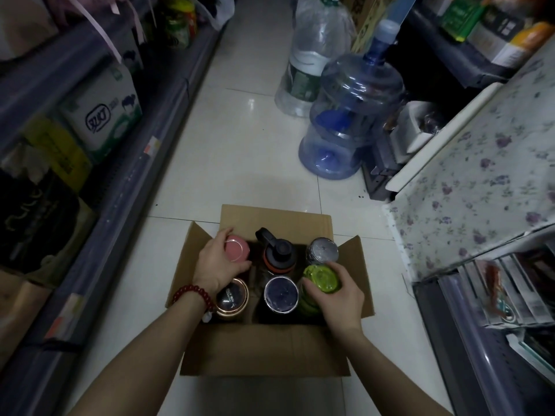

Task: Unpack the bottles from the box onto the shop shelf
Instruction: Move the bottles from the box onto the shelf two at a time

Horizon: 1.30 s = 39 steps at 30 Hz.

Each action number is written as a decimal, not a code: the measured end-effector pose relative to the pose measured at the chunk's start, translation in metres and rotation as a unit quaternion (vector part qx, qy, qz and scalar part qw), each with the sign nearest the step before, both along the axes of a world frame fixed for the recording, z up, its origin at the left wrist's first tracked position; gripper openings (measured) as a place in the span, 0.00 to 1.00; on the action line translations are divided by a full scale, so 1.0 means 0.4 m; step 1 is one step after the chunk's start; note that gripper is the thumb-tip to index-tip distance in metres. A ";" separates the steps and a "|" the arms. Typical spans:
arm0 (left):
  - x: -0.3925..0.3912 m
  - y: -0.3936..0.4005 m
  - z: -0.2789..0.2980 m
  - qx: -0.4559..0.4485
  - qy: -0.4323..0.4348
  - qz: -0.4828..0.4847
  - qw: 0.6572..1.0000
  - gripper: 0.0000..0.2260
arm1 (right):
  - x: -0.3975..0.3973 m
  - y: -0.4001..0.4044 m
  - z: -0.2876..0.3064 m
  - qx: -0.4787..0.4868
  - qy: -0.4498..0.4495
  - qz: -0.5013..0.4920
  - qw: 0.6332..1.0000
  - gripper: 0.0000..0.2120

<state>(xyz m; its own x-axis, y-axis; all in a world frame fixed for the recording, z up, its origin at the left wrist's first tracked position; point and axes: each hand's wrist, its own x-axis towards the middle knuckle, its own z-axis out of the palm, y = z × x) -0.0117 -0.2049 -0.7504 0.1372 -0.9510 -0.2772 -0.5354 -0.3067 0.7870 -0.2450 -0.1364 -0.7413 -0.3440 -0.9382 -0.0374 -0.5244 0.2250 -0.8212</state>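
An open cardboard box (270, 352) stands on the tiled floor with several bottles upright inside. My left hand (214, 264) wraps the pink-lidded bottle (237, 250) at the back left. My right hand (339, 298) grips the green-lidded bottle (321, 279) at the front right. Between them stand a black-and-red sports bottle (277, 255), a silver-topped bottle (322, 250), a copper-rimmed bottle (232, 298) and a dark blue-lidded bottle (281, 294). A red bead bracelet sits on my left wrist.
Shop shelves (126, 175) with packaged goods run along the left. Two large water jugs (348, 121) stand on the floor ahead on the right. A floral-covered counter (480, 175) and a low shelf (495, 310) lie to the right. The pale tile aisle (240, 145) runs ahead.
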 end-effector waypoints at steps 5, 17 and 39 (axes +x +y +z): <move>-0.003 0.006 0.143 0.019 -0.029 0.037 0.999 0.37 | -0.012 -0.021 0.139 0.003 -0.014 0.005 1.000 0.23; -0.039 0.018 0.840 -0.027 -0.057 -0.015 0.998 0.31 | -0.014 -0.047 0.804 0.007 -0.057 -0.006 0.998 0.23; -0.340 -0.057 2.003 -0.176 0.158 -0.051 0.970 0.26 | -0.225 -0.140 1.972 -0.216 0.001 0.018 0.976 0.21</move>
